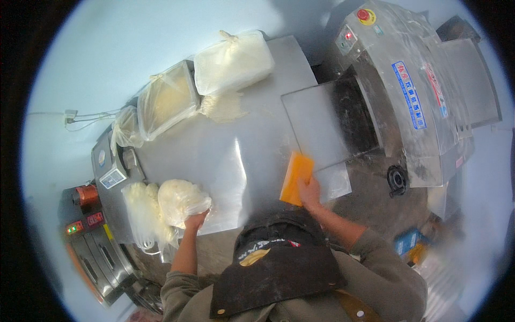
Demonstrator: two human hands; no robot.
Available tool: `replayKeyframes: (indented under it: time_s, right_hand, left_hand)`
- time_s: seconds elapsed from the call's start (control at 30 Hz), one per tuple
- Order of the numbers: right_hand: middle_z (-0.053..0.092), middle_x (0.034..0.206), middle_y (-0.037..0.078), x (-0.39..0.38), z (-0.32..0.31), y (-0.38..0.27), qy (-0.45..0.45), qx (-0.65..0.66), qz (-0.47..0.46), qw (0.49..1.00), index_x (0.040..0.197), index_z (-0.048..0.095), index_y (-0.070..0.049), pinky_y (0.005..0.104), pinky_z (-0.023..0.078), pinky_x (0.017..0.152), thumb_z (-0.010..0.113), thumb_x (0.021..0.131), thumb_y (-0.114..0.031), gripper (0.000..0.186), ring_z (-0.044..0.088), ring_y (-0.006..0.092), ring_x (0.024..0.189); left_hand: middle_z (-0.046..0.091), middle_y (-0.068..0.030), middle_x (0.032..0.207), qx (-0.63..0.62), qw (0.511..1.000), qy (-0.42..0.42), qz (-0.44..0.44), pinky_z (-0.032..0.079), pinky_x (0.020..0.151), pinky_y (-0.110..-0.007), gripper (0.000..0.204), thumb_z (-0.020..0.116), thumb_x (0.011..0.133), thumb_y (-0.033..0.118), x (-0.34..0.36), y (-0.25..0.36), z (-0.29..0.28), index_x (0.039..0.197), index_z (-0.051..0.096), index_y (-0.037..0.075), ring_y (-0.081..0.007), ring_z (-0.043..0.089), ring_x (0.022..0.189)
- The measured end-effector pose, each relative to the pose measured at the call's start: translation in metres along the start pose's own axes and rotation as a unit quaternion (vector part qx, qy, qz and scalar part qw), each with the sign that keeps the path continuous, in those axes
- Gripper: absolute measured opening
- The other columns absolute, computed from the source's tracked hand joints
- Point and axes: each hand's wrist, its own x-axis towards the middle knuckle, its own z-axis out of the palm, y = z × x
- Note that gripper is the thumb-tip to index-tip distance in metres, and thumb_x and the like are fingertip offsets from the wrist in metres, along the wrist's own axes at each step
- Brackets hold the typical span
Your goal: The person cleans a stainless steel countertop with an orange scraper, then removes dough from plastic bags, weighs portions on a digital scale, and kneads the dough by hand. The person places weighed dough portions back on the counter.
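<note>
At the table's front left, my left hand [197, 220] is closed on the edge of a clear plastic bag [181, 203] that holds a pale, rounded mass like dough. Next to it, on its left, lies another clear bag [138, 206] with pale contents. My right hand [309, 192] grips a flat orange rectangular piece [294, 173] near the table's front edge. Whether that piece is a scraper or a folded cloth, I cannot tell. Both hands are over the metal table [214, 145], well apart from each other.
Along the wall stand a white bagged tub [233, 61], a bagged tray [169, 99] and a small knotted bag [127, 129]. A scale [112, 176] sits at the left corner. A large metal machine [399, 86] with a red button [366, 16] borders the right side.
</note>
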Motion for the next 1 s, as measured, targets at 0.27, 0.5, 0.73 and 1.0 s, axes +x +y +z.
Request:
replayKeyframes:
  time_s: [0.27, 0.5, 0.73, 1.0]
  right_hand:
    - [0.066, 0.121, 0.010, -0.033, 0.054, 0.060, -0.063, 0.217, 0.145, 0.963, 0.134, 0.056, -0.004, 0.0452, 0.060, 0.089, 0.063, 0.098, -0.014, 0.038, 0.069, 0.0299, 0.111]
    - [0.063, 0.130, 0.012, -0.017, 0.064, 0.006, -0.079, 0.301, 0.287, 0.906, 0.141, 0.048, -0.008, 0.0495, 0.065, 0.081, 0.061, 0.102, -0.020, 0.043, 0.069, 0.0311, 0.112]
    - [0.064, 0.125, 0.016, 0.150, 0.154, -0.147, -0.095, 0.346, 0.209, 0.910, 0.137, 0.048, -0.005, 0.0492, 0.067, 0.075, 0.058, 0.103, -0.020, 0.038, 0.071, 0.0342, 0.106]
    - [0.065, 0.122, 0.014, 0.125, 0.193, -0.161, -0.103, 0.312, 0.177, 0.928, 0.135, 0.051, -0.004, 0.0454, 0.066, 0.073, 0.057, 0.101, -0.018, 0.038, 0.072, 0.0295, 0.098]
  left_hand:
    - [0.039, -0.0157, 0.167, -0.020, 0.999, 0.013, 0.029, 0.027, 0.126, -0.046, 0.098, 0.057, 0.090, 0.076, 0.001, -0.005, 0.003, 0.162, 0.040, 0.012, -0.0347, 0.035, 0.154]
    - [0.040, -0.0159, 0.167, -0.009, 1.000, -0.022, -0.017, 0.026, 0.127, -0.046, 0.095, 0.058, 0.090, 0.073, 0.001, -0.006, 0.004, 0.161, 0.041, 0.013, -0.0345, 0.035, 0.154]
    - [0.039, -0.0139, 0.168, 0.032, 0.997, -0.072, 0.012, 0.024, 0.127, -0.048, 0.087, 0.057, 0.094, 0.068, 0.014, -0.014, 0.010, 0.162, 0.041, 0.016, -0.0347, 0.033, 0.155]
    - [0.034, -0.0131, 0.170, -0.086, 0.991, 0.029, 0.094, 0.021, 0.129, -0.048, 0.087, 0.056, 0.095, 0.067, 0.006, -0.019, 0.012, 0.164, 0.037, 0.017, -0.0353, 0.028, 0.157]
